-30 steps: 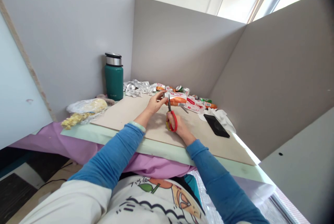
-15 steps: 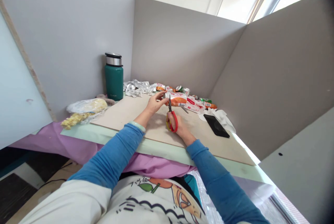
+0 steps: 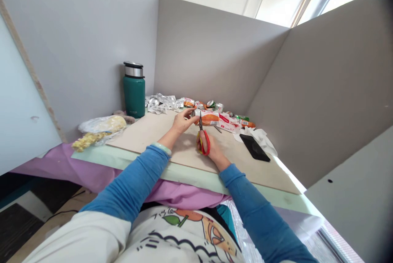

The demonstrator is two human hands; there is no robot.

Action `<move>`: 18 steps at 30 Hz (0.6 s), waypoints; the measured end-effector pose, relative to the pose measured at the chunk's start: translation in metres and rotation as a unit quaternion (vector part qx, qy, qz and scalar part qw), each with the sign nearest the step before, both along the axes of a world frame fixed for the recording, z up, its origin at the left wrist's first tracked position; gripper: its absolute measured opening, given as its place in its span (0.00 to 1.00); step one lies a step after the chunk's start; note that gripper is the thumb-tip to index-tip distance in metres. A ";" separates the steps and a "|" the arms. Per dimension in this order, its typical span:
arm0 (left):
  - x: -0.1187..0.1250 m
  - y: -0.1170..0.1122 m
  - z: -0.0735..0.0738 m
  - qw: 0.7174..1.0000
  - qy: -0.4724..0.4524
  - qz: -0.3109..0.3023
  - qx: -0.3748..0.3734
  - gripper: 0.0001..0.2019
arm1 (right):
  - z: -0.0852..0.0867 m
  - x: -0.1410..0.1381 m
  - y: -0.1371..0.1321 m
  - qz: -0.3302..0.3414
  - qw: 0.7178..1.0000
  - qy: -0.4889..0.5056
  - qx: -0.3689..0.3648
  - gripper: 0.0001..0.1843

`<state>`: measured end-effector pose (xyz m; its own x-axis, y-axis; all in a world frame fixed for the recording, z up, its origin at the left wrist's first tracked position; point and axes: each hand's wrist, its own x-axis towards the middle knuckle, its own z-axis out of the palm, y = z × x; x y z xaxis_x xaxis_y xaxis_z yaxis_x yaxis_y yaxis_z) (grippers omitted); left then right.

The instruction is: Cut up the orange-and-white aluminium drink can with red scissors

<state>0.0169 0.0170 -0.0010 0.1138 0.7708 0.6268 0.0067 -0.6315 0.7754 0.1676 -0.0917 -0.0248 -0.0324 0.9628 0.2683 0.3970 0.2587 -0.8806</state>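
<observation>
My left hand (image 3: pixel 181 121) pinches the left end of an orange and white snack packet (image 3: pixel 208 117) lying on the board. My right hand (image 3: pixel 210 148) grips red-handled scissors (image 3: pixel 202 138), whose blades point up and away into the packet beside my left fingertips. Both arms wear blue sleeves and rest over the front edge of the beige work board (image 3: pixel 153 136).
A green flask (image 3: pixel 134 90) stands at the back left by crumpled foil wrappers (image 3: pixel 161 103). More orange packets (image 3: pixel 236 123) lie behind, with a black phone (image 3: pixel 254 147) on white tissue to the right. A plastic bag of yellow food (image 3: pixel 98 130) sits at the left. Grey partition walls enclose the desk.
The scissors and my right hand have shifted slightly right and forward along the packet; my left hand keeps its pinch in place.
</observation>
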 end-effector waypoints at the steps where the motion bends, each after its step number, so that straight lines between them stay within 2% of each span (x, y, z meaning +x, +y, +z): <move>1: 0.000 0.000 0.000 1.000 -0.001 -0.004 -0.004 0.25 | 0.000 0.000 0.000 0.006 1.000 0.006 -0.007 0.32; 6: 0.001 -0.002 0.001 0.999 -0.010 -0.035 -0.030 0.25 | -0.003 0.001 0.002 0.039 0.999 0.026 -0.004 0.33; 10: 0.001 -0.004 0.002 0.999 -0.009 -0.022 -0.035 0.25 | -0.005 0.002 0.005 0.051 0.998 0.036 -0.001 0.33; 18: 0.001 -0.007 0.003 0.999 -0.007 -0.015 -0.049 0.24 | 0.000 0.000 0.000 0.009 1.000 0.016 -0.017 0.33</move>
